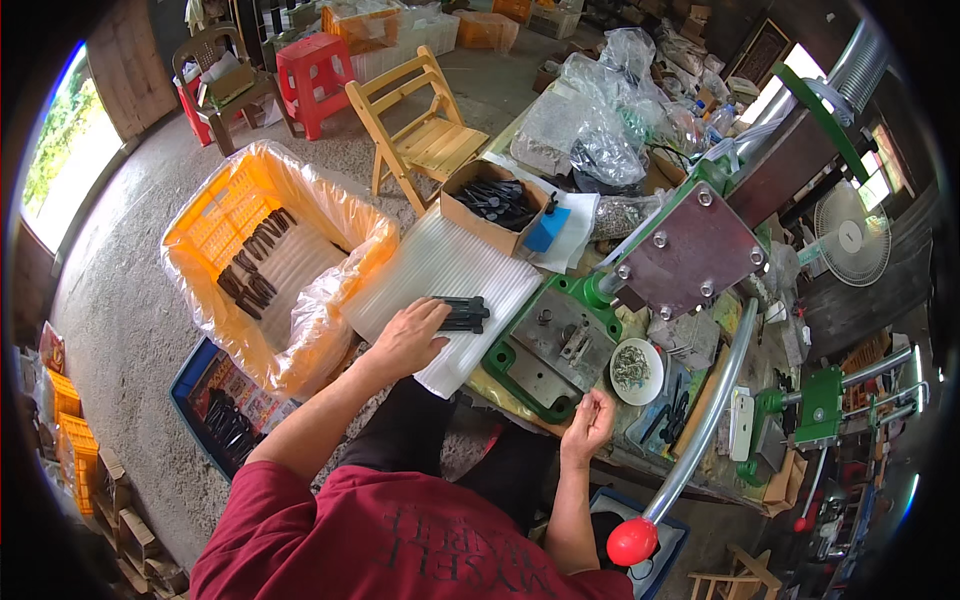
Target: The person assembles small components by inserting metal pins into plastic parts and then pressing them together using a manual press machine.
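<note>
A small row of slim black parts [463, 314] lies side by side on a white foam sheet [400, 265]. My left hand [410, 338] rests on the sheet with its fingers stretched out, their tips at the row's left end. To the right stands a green lever press [690, 250]; its flat metal bed [550, 345] carries a small metal fixture [577, 345]. My right hand [590, 428] is at the bed's near right corner, fingers curled together; what they hold, if anything, is hidden. Beside it sits a white bowl [655, 385] of small metal pieces.
A cardboard box [483, 235] of black parts stands beyond the sheet. On the left is a plastic-lined orange crate [200, 235] with rows of dark parts, above a blue tray [190, 385]. The press lever's red knob [632, 541] juts out near my right arm. A wooden chair [425, 130] stands ahead.
</note>
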`<state>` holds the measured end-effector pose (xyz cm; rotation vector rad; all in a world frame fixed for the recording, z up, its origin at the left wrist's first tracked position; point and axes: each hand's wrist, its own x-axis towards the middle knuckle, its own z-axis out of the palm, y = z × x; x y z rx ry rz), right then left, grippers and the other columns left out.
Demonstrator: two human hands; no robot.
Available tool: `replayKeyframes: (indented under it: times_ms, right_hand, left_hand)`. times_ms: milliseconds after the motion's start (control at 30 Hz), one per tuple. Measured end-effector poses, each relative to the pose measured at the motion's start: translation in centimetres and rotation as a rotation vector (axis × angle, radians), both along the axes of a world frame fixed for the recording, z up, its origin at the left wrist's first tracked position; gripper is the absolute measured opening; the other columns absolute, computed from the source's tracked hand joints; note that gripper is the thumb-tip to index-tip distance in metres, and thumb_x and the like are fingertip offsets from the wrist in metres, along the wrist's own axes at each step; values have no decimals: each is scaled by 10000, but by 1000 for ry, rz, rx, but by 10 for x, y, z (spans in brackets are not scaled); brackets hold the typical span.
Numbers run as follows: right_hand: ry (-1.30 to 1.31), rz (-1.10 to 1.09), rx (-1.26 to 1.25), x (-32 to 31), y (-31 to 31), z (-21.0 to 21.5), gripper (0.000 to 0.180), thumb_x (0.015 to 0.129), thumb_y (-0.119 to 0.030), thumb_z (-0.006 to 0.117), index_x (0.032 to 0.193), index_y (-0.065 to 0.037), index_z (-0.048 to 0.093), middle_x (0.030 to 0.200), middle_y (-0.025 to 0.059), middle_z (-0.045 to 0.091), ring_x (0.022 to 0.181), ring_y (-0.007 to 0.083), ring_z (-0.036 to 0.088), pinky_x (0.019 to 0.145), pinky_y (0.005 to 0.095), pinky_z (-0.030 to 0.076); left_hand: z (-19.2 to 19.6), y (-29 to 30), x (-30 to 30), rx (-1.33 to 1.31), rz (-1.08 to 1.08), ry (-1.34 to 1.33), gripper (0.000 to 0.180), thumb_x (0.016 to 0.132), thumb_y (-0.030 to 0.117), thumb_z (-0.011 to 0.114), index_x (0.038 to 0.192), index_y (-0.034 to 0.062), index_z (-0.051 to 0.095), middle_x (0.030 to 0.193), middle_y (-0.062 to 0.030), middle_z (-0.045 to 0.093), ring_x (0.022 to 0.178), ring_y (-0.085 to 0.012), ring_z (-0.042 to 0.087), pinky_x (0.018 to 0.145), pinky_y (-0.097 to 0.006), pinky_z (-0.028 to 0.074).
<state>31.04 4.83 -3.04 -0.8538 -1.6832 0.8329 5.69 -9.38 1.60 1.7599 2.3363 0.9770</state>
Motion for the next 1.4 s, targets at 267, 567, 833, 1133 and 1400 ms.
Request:
replayKeyframes:
  times_ms: [267,567,833,1133,1400]
  right_hand:
    - [-189,-64,-24,12,1,-14,126,782,-73,497,858,24,522,750,95,516,642,179,486,582,271,397]
    - [-282,-125,201,6,0,-16,106,750,-53,482,826,14,511,729,132,512,647,279,496,596,336,399]
    - [-299,-143,234,4,1,-19,113,744,-60,488,830,6,518,726,131,517,649,281,500,590,343,398]
    - [-339,-164,248,5,1,-23,120,736,-63,486,831,4,517,738,142,520,661,305,500,600,358,399]
    - [-329,-160,249,6,3,-25,119,732,-54,489,834,3,513,729,138,513,656,298,496,595,356,392]
  left_hand:
    - [-18,35,-12,-240,-77,170,495,677,169,615,1094,16,396,1055,-98,449,1051,-250,395,821,-376,355]
    - [-23,42,-17,-357,-94,140,466,694,177,614,1091,46,409,998,-89,476,981,-252,436,784,-375,354]
    - [-12,45,-19,-381,-110,131,421,677,160,603,1052,35,457,978,-110,482,978,-257,434,791,-381,347]
    - [-15,52,-11,-382,21,48,499,564,207,571,1020,27,476,959,-120,470,959,-255,429,789,-359,347]
    - [-19,58,-12,-406,39,29,416,586,219,573,929,0,487,919,-129,494,951,-259,449,759,-379,363]
